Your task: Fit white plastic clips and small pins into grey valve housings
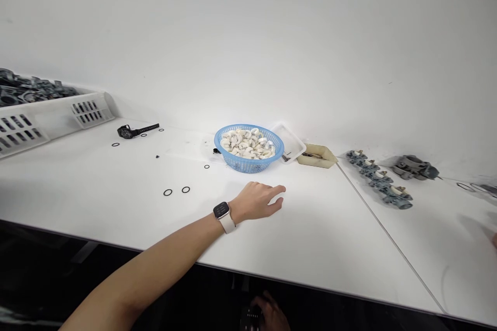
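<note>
- Low at the bottom centre of the frame, the right hand point(267, 313) sits in shadow below the table edge, seemingly on a small dark object; whether its fingers are curled or spread I cannot tell.
- Reaching in from the lower left, the left hand point(257, 200) lies palm-down over the white table point(330, 238), fingers loosely extended and slightly parted, holding nothing; a pale smartwatch point(222, 212) is on the wrist.
- Just above the fingertips, at frame centre, stands the blue basket point(249, 148) heaped with small white parts, apart from the hand and untouched.
- To the left of the hand, two black O-rings point(176, 191) lie flat on the table; more rings and a black wristwatch point(134, 131) lie further toward the upper left, by a white slotted crate point(46, 119) of dark parts.
- At the right, a row of grey assemblies point(380, 179) runs diagonally past a beige tray point(317, 156).
- Judging from the reach, a clean pick from the basket calls for coming over the rim from above and pinching a single part, so the light basket neither slides nor tips.
</note>
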The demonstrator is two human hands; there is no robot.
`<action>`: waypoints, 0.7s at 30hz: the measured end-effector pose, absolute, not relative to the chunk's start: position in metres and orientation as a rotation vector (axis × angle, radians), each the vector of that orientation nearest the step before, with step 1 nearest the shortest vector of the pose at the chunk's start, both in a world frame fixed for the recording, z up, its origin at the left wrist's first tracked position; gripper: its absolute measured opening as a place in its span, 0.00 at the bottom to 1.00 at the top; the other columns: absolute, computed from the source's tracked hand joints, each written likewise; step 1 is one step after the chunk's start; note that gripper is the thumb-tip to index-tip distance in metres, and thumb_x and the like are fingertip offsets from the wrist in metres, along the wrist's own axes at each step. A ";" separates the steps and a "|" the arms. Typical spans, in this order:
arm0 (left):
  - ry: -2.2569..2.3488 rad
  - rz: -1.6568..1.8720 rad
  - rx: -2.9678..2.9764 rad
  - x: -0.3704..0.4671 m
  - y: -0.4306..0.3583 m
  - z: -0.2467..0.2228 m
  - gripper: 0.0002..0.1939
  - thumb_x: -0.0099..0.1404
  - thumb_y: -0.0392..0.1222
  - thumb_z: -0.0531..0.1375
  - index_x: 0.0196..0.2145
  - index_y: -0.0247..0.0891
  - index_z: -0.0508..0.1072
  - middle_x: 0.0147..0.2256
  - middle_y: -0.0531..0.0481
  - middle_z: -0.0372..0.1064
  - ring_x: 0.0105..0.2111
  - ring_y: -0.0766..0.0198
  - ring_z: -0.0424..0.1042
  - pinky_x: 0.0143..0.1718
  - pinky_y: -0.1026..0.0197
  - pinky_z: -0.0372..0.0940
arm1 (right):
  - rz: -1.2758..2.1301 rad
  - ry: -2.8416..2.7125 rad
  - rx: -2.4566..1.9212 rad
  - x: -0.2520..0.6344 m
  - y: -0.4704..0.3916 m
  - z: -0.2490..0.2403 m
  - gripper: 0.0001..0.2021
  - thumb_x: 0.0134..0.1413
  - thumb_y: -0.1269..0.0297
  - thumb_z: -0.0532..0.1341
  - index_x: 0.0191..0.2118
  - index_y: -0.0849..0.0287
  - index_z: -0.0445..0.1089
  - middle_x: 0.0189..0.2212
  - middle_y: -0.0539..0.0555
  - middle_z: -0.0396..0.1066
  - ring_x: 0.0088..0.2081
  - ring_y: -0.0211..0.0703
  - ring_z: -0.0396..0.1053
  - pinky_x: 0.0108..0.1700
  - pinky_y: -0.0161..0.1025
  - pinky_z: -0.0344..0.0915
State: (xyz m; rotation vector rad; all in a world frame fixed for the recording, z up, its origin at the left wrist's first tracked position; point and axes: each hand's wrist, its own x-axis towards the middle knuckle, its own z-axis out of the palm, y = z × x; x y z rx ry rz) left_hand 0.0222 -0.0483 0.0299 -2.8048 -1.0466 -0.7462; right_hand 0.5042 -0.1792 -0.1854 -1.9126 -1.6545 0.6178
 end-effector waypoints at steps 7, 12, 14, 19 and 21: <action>-1.051 -0.738 -2.809 0.022 -0.049 0.030 0.13 0.73 0.44 0.55 0.52 0.43 0.71 0.25 0.56 0.73 0.23 0.62 0.72 0.23 0.61 0.47 | 0.605 -1.638 -1.899 0.503 -0.183 -0.183 0.25 0.40 0.39 0.56 0.46 0.33 0.77 0.60 0.67 0.68 0.51 0.80 0.66 0.25 0.45 0.39; -1.051 -0.744 -2.811 0.022 -0.048 0.030 0.13 0.73 0.43 0.55 0.52 0.43 0.71 0.25 0.56 0.73 0.23 0.62 0.71 0.23 0.61 0.47 | 0.603 -1.657 -1.892 0.496 -0.183 -0.182 0.24 0.44 0.38 0.55 0.45 0.33 0.77 0.59 0.67 0.68 0.51 0.79 0.66 0.26 0.43 0.39; -1.051 -0.746 -2.812 0.022 -0.048 0.030 0.13 0.73 0.44 0.55 0.52 0.43 0.71 0.25 0.56 0.73 0.24 0.62 0.72 0.23 0.61 0.47 | 0.613 -1.678 -1.897 0.490 -0.182 -0.183 0.24 0.45 0.37 0.54 0.45 0.32 0.76 0.60 0.67 0.68 0.53 0.80 0.65 0.25 0.44 0.39; -1.047 -0.743 -2.822 0.022 -0.048 0.029 0.12 0.73 0.44 0.55 0.52 0.44 0.70 0.25 0.56 0.73 0.24 0.61 0.73 0.24 0.62 0.48 | 0.657 -1.734 -1.920 0.466 -0.178 -0.188 0.24 0.50 0.34 0.50 0.48 0.29 0.74 0.63 0.66 0.65 0.58 0.80 0.61 0.25 0.44 0.40; -1.047 -0.740 -2.826 0.022 -0.048 0.029 0.12 0.74 0.45 0.54 0.52 0.44 0.70 0.25 0.56 0.73 0.25 0.61 0.73 0.24 0.62 0.49 | 0.676 -1.746 -1.932 0.454 -0.177 -0.191 0.24 0.54 0.34 0.48 0.49 0.29 0.74 0.62 0.67 0.66 0.58 0.79 0.61 0.24 0.45 0.41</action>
